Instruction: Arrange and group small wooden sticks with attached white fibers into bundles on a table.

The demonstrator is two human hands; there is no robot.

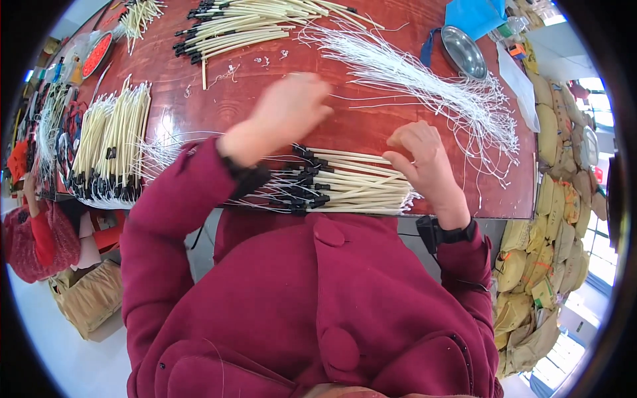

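Closest, along the table's [229, 126] near edge, lies a bundle of slim cream rods [365, 180], black end pieces [321, 200] to the left with white cords trailing out that way; keeping the ends on one side probably keeps them sorted and easy to reach. The rods look smooth, straight and stiff.

The right hand [423, 156] hangs over the bundle's right end, its grip loosely spread, thumb apart from the curved fingers. Farther out, the left hand [290, 109] is raised above the table and blurred; I cannot tell whether its grip pinches anything.

To the left, a stack of similar rods [119, 132] has its black ends toward the near edge. Beyond the right hand sprawls a hank of fine white strands [405, 63], limp and tangled at its fringe, seemingly laid within reach. Past these sit another rod pile [249, 30] and a shiny oval metal dish [462, 52].
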